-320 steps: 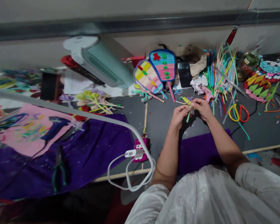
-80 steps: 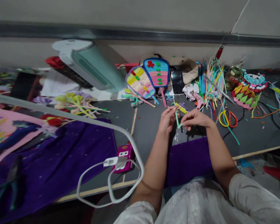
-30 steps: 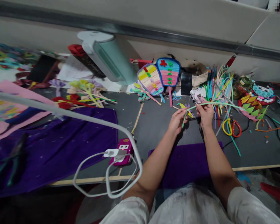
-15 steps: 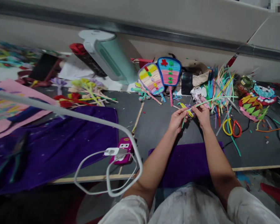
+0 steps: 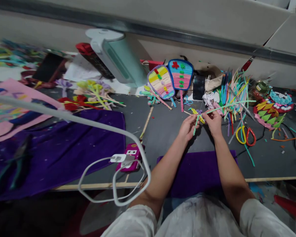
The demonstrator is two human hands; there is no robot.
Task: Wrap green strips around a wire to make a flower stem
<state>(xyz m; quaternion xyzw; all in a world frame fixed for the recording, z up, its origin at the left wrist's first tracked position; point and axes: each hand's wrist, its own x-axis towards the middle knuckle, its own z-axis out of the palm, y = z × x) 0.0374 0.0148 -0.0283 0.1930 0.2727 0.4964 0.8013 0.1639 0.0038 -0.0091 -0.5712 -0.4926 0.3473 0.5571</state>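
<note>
Between my two hands runs a light green pipe cleaner [image 5: 227,106], its long free end reaching to the right over other stems. My left hand [image 5: 188,127] pinches it near a short twisted end that hangs down. The fingertips of my right hand [image 5: 212,121] are closed on the same stem, just right of the left fingers. Small yellow and purple pieces lie behind the fingertips, partly hidden. Scissors [image 5: 246,135] with yellow and red handles rest on the table to the right of my right hand.
Two fan-shaped pipe cleaner pieces [image 5: 180,75] lean behind my hands. A bundle of colored stems [image 5: 233,95] stands to the right. A pale green pitcher [image 5: 123,62] is at the back. On the left are a purple cloth [image 5: 93,144], pliers [image 5: 16,166] and a pink power strip [image 5: 132,157] with a white cable.
The twisted green end below my left hand shows more fully now. Both hands stay in nearly the same place, still pinching the pipe cleaner. The view has shifted slightly.
</note>
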